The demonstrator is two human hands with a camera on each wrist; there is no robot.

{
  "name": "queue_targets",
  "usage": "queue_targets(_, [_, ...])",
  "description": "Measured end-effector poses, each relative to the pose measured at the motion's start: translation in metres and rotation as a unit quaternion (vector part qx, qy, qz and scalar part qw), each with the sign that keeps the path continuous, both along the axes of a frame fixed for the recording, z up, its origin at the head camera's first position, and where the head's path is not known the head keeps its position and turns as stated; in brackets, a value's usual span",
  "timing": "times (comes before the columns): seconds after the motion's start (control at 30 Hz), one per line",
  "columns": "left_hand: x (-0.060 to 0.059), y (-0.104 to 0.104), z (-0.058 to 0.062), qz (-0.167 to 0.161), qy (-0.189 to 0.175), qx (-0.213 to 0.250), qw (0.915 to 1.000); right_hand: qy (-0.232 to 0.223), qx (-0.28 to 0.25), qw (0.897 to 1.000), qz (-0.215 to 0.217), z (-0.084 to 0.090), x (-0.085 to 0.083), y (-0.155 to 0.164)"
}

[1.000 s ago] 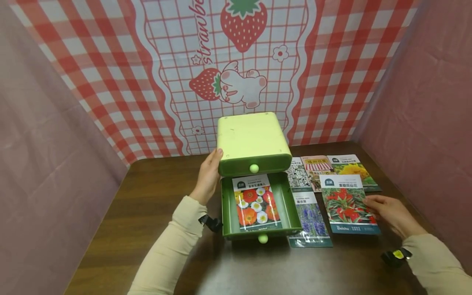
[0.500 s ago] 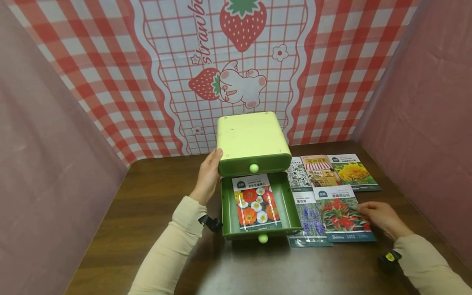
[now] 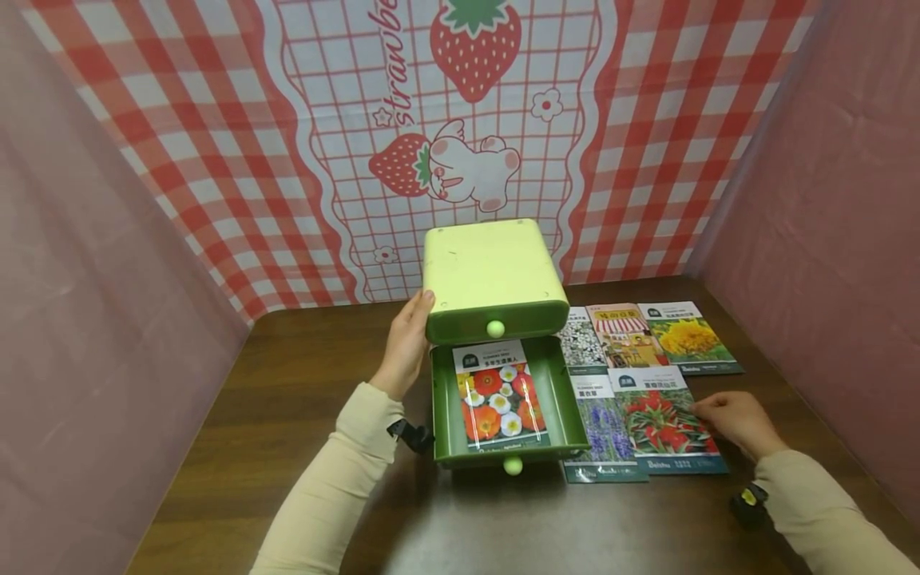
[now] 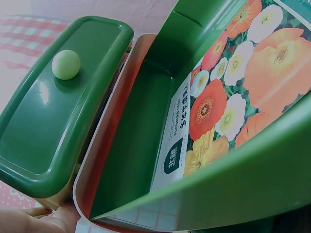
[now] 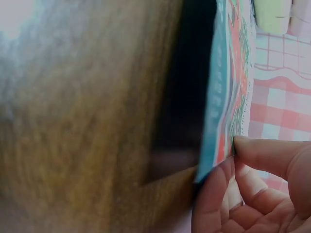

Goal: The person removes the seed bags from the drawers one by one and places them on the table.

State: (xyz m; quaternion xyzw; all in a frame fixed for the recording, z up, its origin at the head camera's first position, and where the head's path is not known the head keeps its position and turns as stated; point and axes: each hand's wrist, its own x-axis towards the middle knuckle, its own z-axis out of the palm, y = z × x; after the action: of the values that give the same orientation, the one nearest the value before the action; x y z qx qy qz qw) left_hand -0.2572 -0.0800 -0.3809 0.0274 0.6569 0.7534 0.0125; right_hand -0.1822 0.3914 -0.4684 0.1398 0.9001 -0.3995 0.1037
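The seed packet with red flowers (image 3: 664,422) lies on the brown table (image 3: 287,415), just to the right of the green drawer box (image 3: 492,275) and partly over a packet with purple flowers (image 3: 604,435) that sits against the box's open lower drawer (image 3: 564,399). My right hand (image 3: 736,419) is at the red packet's right edge; the right wrist view shows the thumb and a fingertip (image 5: 272,155) pinching that edge, with the edge raised a little off the table. My left hand (image 3: 408,339) is pressed against the left side of the box, fingers wrapped up along its wall beside the closed upper drawer (image 3: 496,323), so it grips the box. The lower drawer is pulled out toward me, and a packet with orange, red and white flowers (image 3: 499,395) lies flat inside it, filling most of the floor. The left wrist view shows that same packet (image 4: 233,97) resting in the drawer, with the round pale knob (image 4: 65,64) of the upper drawer above it. Behind the red packet, further right of the box, three more packets lie in a row: a black-and-white speckled one (image 3: 580,339), one with a striped awning (image 3: 621,331), and one with a yellow flower (image 3: 686,335). A strawberry-patterned cloth (image 3: 460,120) hangs behind the box.
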Motion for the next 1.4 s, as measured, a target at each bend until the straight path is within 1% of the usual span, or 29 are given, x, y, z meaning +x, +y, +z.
queue_targets(0.3, [-0.001,0.0,0.0,0.002,-0.002,0.009,1.0,-0.001,0.02,1.0,0.005,0.001,-0.002,-0.002])
queue_targets(0.47, [-0.001,0.0,-0.001,0.0,-0.001,0.01,0.9999,-0.008,0.055,0.998,0.007,0.004,-0.002,-0.002])
queue_targets(0.63, [-0.001,0.0,-0.001,0.0,0.0,0.009,1.0,-0.012,0.076,0.997,0.009,0.005,-0.002,-0.003])
queue_targets(0.83, [-0.001,0.0,-0.001,-0.001,-0.003,0.009,1.0,-0.019,0.096,0.995,0.027,0.007,-0.003,-0.003])
queue_targets(0.93, [-0.002,0.0,-0.001,-0.003,-0.001,0.01,0.9999,-0.015,0.104,0.994,0.034,0.011,-0.005,-0.001])
queue_targets(1.03, [-0.002,0.0,-0.001,-0.003,0.0,0.01,0.9999,0.004,0.109,0.993,0.033,0.017,-0.007,-0.002])
queue_targets(1.1, [-0.002,-0.001,-0.002,-0.004,0.0,0.008,1.0,0.027,0.105,0.994,0.029,0.022,-0.009,-0.006])
queue_targets(1.23, [-0.002,-0.001,-0.001,-0.004,-0.002,0.009,1.0,0.097,0.087,0.991,0.029,0.035,-0.011,-0.02])
queue_targets(1.4, [-0.002,0.0,-0.001,-0.001,-0.003,0.011,0.9999,0.207,0.088,0.974,0.036,0.062,-0.011,-0.051])
